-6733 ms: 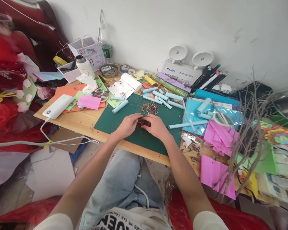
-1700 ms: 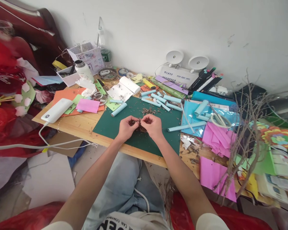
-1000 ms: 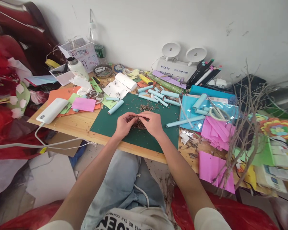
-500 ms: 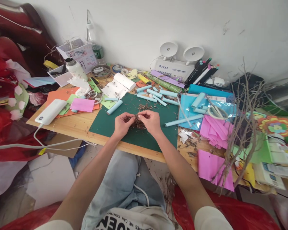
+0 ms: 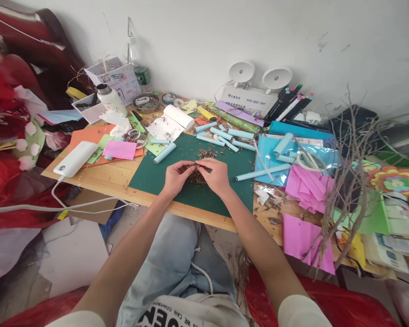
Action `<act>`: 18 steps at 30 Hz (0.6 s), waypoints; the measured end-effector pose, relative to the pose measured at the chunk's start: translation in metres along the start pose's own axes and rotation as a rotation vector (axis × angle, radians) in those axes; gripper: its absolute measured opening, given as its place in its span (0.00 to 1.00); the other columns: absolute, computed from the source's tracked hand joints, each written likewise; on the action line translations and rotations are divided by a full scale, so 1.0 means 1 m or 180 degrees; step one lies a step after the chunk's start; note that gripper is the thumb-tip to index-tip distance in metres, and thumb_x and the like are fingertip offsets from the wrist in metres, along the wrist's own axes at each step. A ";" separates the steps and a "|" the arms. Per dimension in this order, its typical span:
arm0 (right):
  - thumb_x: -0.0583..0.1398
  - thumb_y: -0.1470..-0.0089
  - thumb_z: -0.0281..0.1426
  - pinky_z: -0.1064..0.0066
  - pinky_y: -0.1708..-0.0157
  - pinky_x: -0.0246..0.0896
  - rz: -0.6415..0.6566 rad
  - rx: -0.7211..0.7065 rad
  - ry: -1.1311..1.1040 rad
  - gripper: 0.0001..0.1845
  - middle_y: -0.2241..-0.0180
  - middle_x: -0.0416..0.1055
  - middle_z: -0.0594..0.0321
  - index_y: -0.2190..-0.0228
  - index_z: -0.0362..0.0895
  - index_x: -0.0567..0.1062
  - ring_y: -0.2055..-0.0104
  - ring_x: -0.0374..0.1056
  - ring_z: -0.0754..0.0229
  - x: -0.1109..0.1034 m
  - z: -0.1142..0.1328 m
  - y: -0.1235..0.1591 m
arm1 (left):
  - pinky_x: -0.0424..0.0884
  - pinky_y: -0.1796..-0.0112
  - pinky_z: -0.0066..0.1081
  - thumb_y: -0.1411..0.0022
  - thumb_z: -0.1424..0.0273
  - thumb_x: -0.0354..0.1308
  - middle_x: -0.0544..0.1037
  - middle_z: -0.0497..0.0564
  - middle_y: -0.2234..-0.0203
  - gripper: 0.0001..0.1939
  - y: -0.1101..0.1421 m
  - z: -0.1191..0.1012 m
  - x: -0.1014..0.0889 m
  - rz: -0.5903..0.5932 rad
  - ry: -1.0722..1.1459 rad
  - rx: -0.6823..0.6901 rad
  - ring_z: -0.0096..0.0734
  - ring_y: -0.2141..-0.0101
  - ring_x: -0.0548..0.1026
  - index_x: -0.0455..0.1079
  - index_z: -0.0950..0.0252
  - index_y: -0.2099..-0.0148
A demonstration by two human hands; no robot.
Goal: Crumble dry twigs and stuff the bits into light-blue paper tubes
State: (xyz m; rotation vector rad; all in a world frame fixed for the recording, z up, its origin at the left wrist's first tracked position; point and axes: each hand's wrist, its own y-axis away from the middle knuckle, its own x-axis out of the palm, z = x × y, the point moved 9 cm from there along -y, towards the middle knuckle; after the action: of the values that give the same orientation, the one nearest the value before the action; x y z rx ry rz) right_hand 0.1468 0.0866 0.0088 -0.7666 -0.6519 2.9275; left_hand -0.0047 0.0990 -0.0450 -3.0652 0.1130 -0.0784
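Over the green cutting mat [image 5: 150, 175]: both hands meet, fingertips to fingertips, above brown shreds.
Left hand [image 5: 175, 179]: thumb and forefinger are drawn together in a pinch, with the palm turned inward; they seem to grip one end of a small brown scrap [image 5: 195, 165].
Right hand [image 5: 217, 175]: it mirrors that pinch from the other side, apparently on the same scrap, which is too tiny to make out clearly.
Near heap [image 5: 196, 178]: dry brown shreds lie on the mat just under the fingers, partly hidden by them.
Far heap [image 5: 206, 153]: a looser scatter lies beyond the fingertips, also on the mat.
Reason for the grip: two opposed pinches probably give control over so slight a piece, and working low lets crumbs drop onto the heap.
Reason for the mat: it likely shields the wooden surface [image 5: 121, 181] and gathers the litter.
Blue paper tubes [image 5: 241, 134]: they lie grouped at the mat's far edge, perhaps pushed there to leave working room.
Change from the earliest frame: the hands then curled around the clump; now only fingertips meet above it, while the tubes keep their arrangement.
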 end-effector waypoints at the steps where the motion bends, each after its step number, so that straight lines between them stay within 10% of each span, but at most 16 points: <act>1: 0.60 0.46 0.28 0.64 0.57 0.72 -0.0051 -0.0006 0.0041 0.11 0.64 0.81 0.60 0.65 0.49 0.83 0.62 0.76 0.56 0.000 -0.001 0.001 | 0.74 0.60 0.32 0.47 0.60 0.68 0.81 0.53 0.64 0.16 0.000 -0.002 0.000 0.0007 -0.0004 0.0067 0.32 0.65 0.77 0.78 0.65 0.60; 9: 0.60 0.49 0.27 0.67 0.63 0.72 -0.0193 0.0004 0.0032 0.10 0.68 0.81 0.58 0.70 0.45 0.83 0.68 0.76 0.57 0.002 0.002 0.006 | 0.72 0.68 0.28 0.48 0.62 0.68 0.80 0.51 0.69 0.14 0.000 0.003 -0.003 -0.0122 0.0026 -0.0032 0.28 0.71 0.75 0.77 0.65 0.62; 18: 0.65 0.59 0.33 0.69 0.74 0.68 -0.0283 0.1262 -0.1331 0.05 0.79 0.77 0.63 0.77 0.44 0.80 0.77 0.72 0.59 0.014 -0.035 0.008 | 0.69 0.70 0.27 0.50 0.62 0.69 0.79 0.50 0.72 0.14 0.001 -0.002 -0.004 -0.0200 -0.0017 -0.0038 0.25 0.74 0.72 0.76 0.66 0.65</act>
State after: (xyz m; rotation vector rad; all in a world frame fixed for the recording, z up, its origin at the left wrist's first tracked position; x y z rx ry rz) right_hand 0.1520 0.0946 -0.0289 -0.0858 -0.0976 3.0020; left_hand -0.0094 0.0977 -0.0429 -3.0808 0.0167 -0.0736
